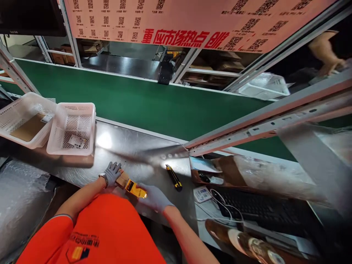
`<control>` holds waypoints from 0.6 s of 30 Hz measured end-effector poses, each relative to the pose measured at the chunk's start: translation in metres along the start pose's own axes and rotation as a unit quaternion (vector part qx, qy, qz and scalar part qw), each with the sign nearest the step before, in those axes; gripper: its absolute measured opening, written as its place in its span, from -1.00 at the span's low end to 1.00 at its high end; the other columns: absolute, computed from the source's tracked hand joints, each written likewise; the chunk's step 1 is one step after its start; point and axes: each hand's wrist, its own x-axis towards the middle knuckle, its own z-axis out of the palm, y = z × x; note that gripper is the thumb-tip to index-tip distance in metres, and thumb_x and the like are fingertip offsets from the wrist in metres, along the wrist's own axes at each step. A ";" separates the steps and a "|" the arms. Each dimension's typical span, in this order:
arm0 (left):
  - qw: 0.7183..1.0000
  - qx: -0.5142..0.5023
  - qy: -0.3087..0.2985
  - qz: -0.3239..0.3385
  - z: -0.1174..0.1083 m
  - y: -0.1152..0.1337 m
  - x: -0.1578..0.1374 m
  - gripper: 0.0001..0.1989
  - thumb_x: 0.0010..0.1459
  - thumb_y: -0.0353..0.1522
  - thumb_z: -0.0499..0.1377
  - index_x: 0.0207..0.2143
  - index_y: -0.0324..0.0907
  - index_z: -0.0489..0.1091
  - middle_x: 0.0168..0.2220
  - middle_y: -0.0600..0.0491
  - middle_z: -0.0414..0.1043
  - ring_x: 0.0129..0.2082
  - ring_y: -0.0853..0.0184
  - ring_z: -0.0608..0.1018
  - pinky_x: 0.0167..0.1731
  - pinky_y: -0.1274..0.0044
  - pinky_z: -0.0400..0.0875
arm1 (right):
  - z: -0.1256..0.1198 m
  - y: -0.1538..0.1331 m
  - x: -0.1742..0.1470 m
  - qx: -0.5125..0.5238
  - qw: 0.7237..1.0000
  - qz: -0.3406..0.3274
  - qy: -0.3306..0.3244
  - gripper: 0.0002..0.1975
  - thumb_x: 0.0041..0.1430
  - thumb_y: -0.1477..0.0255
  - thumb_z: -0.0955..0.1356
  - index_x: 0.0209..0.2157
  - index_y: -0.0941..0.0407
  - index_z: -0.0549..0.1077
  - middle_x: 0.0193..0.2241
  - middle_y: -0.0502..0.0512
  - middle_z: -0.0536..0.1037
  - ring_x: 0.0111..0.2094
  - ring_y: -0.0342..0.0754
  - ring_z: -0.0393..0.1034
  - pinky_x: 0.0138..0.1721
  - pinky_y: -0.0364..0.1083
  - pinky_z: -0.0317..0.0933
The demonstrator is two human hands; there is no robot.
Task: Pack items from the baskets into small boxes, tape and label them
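My left hand, in a grey glove with a bare fingertip showing, rests against the left end of a small brown cardboard box. Its fingers are spread. My right hand, also gloved, is closed around a yellow tape dispenser with a dark front end. That front end meets the right side of the box, close to the table's near edge. To the right, a yellow and black box cutter lies on the metal table. My right fingertips are partly hidden behind the dispenser.
Two white plastic baskets stand at the left: one basket holds a labelled packet, the other a brown parcel. Beyond runs a green conveyor belt. At right are a metal post, a keyboard and cables. A co-worker's hand shows far right.
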 end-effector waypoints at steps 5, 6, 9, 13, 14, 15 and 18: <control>1.000 -0.016 0.003 -0.017 0.002 -0.001 0.003 0.06 0.23 -0.12 0.46 0.66 -0.13 0.17 0.73 -0.33 -0.16 0.69 -0.37 -0.02 0.60 -0.23 -0.22 | 0.001 -0.016 0.024 0.033 0.998 0.042 -0.022 -0.59 -0.15 0.41 0.50 -0.18 0.02 0.80 -0.46 -0.05 0.72 -0.34 0.03 0.56 -0.28 -0.11 0.27; 1.000 -0.018 0.004 -0.018 0.003 -0.001 0.003 0.04 0.25 -0.11 0.45 0.66 -0.14 0.17 0.73 -0.34 -0.16 0.69 -0.37 -0.03 0.61 -0.22 -0.22 | 0.000 -0.016 0.027 0.058 0.996 0.056 -0.022 -0.67 -0.14 0.40 0.49 -0.25 0.04 0.79 -0.49 -0.07 0.69 -0.35 0.01 0.55 -0.29 -0.11 0.28; 0.999 -0.017 0.004 -0.030 0.004 -0.001 0.005 0.03 0.29 -0.09 0.44 0.67 -0.14 0.16 0.72 -0.36 -0.14 0.69 -0.39 0.00 0.60 -0.21 -0.17 | -0.008 -0.005 0.023 0.120 0.991 0.065 0.005 -0.82 -0.07 0.34 0.50 -0.38 0.04 0.75 -0.46 -0.04 0.73 -0.31 0.06 0.59 -0.25 -0.08 0.37; 0.997 -0.025 0.008 -0.066 0.001 0.003 0.013 0.03 0.25 -0.12 0.49 0.67 0.06 0.18 0.72 -0.31 -0.13 0.67 -0.43 0.03 0.57 -0.26 -0.12 | -0.020 0.029 0.006 0.060 0.984 0.112 0.127 -0.58 0.11 0.30 0.50 0.02 0.02 0.77 -0.15 0.17 0.84 -0.10 0.22 0.71 -0.08 0.03 0.48; 0.997 -0.028 0.004 -0.077 -0.001 0.004 0.015 0.07 0.20 -0.14 0.53 0.67 0.11 0.18 0.73 -0.30 -0.14 0.67 -0.45 0.03 0.55 -0.28 -0.09 | -0.020 0.035 0.004 0.022 0.977 0.143 0.155 -0.47 0.17 0.29 0.49 0.18 0.04 0.71 -0.11 0.24 0.83 -0.07 0.25 0.72 -0.04 0.07 0.49; 0.996 -0.032 0.002 -0.088 -0.003 0.005 0.017 0.11 0.15 -0.17 0.57 0.66 0.14 0.18 0.73 -0.29 -0.15 0.67 -0.48 0.03 0.54 -0.29 -0.05 | -0.018 0.041 0.003 -0.011 0.969 0.174 0.174 -0.37 0.22 0.28 0.48 0.32 0.07 0.62 -0.09 0.32 0.82 -0.06 0.29 0.73 -0.02 0.11 0.49; 0.993 -0.049 0.014 -0.105 -0.009 0.009 0.018 -0.01 0.22 -0.22 0.53 0.62 0.20 0.26 0.73 -0.25 -0.12 0.66 -0.46 0.06 0.51 -0.24 0.06 | 0.002 0.046 0.010 -0.062 0.945 0.234 0.219 -0.19 0.30 0.32 0.44 0.53 0.24 0.37 0.08 0.60 0.73 0.09 0.44 0.69 0.12 0.29 0.47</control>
